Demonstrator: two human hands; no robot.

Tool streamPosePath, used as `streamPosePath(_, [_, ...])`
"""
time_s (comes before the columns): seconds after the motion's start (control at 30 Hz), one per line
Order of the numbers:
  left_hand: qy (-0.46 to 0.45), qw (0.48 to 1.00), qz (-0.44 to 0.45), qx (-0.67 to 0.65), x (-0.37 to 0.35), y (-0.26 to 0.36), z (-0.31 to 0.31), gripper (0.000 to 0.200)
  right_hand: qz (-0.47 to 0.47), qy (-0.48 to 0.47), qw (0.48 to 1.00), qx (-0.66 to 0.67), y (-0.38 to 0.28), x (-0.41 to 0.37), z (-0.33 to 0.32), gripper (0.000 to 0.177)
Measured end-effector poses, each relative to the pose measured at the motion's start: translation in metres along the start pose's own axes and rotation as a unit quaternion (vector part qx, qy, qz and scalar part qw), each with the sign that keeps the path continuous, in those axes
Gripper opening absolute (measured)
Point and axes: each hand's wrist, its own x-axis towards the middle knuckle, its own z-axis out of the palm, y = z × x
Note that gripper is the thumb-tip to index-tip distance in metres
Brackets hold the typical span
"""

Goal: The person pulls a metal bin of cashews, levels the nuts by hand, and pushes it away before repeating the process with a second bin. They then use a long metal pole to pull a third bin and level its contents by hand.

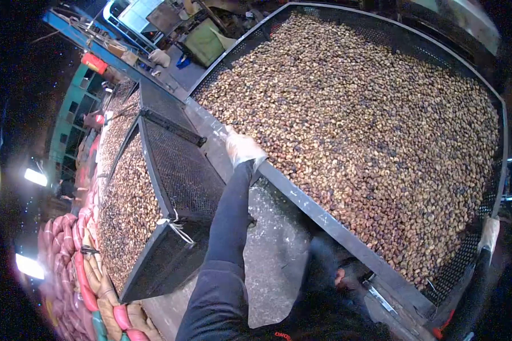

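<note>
A large metal cart (307, 199) with perforated side walls takes up the right half of the view. It is filled with small roundish pieces (347, 119), brown and yellowish, that look like nuts. My left hand (244, 149), in a whitish glove, is closed over the grey rim on the cart's near left side. At the far right, my right hand (488, 233), also gloved, is at the rim of the right side wall; its fingers are partly hidden and seem closed on it.
To the left stands a second mesh-sided cart (182, 170), with white cord tied at its corner. Beyond it lies a long heap of similar pieces (122, 227), bordered by stacked sacks (62, 250). A green bin (203, 42) and a blue beam (119, 59) are at the back.
</note>
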Motion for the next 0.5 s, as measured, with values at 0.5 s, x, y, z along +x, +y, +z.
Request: streamPosePath(0.5, [-0.028,0.999,-0.022,0.025,0.008,-0.009,0.015,0.045,0.026,0.028,0.991,-0.126,-0.031,-0.013,0.005,0.014])
